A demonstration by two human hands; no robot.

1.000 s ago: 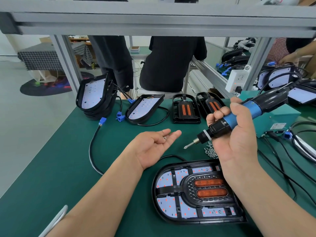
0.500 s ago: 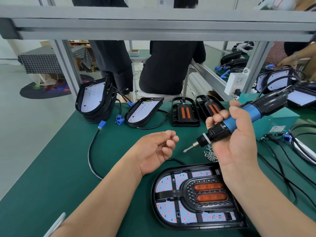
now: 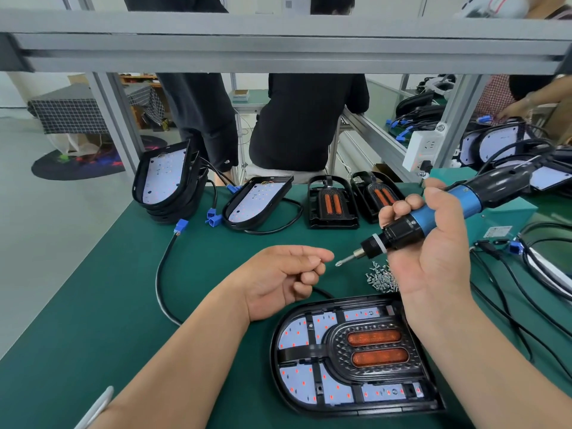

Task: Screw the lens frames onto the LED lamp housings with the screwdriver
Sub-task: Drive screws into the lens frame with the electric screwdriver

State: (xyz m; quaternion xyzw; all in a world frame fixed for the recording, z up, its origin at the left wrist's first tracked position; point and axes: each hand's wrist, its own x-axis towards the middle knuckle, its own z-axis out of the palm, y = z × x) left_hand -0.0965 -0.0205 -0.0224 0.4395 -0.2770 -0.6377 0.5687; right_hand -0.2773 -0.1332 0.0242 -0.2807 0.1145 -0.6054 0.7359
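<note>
Gripping screwdriver (image 3: 433, 218) in right hand (image 3: 433, 261), fingers (image 3: 400, 209) clamped round the black-and-blue barrel, held above the bench (image 3: 93, 335), bit tilted down to the left. Holding left hand (image 3: 278, 283) palm-up just beside the bit tip, fingers (image 3: 309, 277) curled in, thumb against index; can't tell whether pinching anything. Got lamp housing (image 3: 297, 382) flat on bench under both wrists, lens frame (image 3: 371, 351) sitting in it. Pile of loose screws (image 3: 382, 278) just beyond housing, beside right hand. Two more lens frames (image 3: 332, 202) and more housings (image 3: 167, 184) along far edge.
</note>
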